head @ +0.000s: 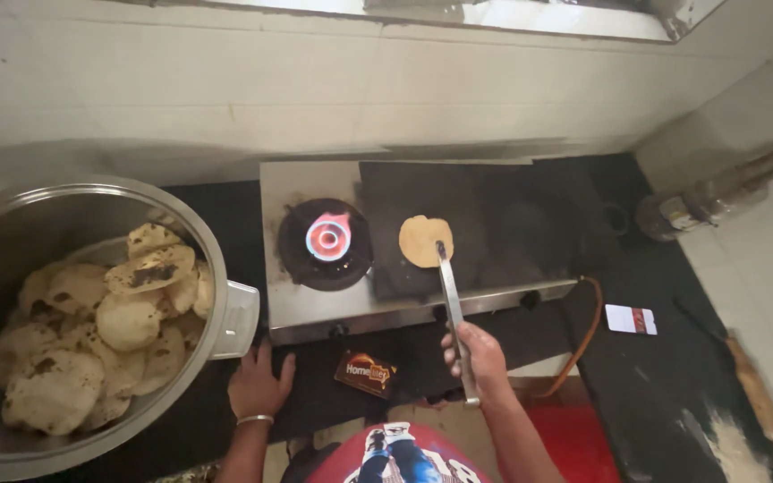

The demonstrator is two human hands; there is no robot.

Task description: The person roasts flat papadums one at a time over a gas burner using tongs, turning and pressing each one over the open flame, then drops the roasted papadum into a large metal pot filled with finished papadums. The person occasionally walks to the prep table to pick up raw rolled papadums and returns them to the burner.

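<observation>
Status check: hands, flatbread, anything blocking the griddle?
Right hand shut on tongs, tips at flatbread on griddle. Left hand flat on counter. Burner lit alongside; griddle otherwise bare.

Showing brushed, dully shining metal on the big pot (pixel 216 268). Looking dry, matt and blistered, with charred spots, on the flatbreads (pixel 91 340) inside. Gleaming as polished steel along the stove (pixel 315 309) front. Appearing flat, sooty and matt black across the griddle (pixel 512 224). Glinting as smooth bare metal on the tongs (pixel 452 300) in the right hand (pixel 474 353). Seeming matt dark stone on the table (pixel 646 385).
</observation>
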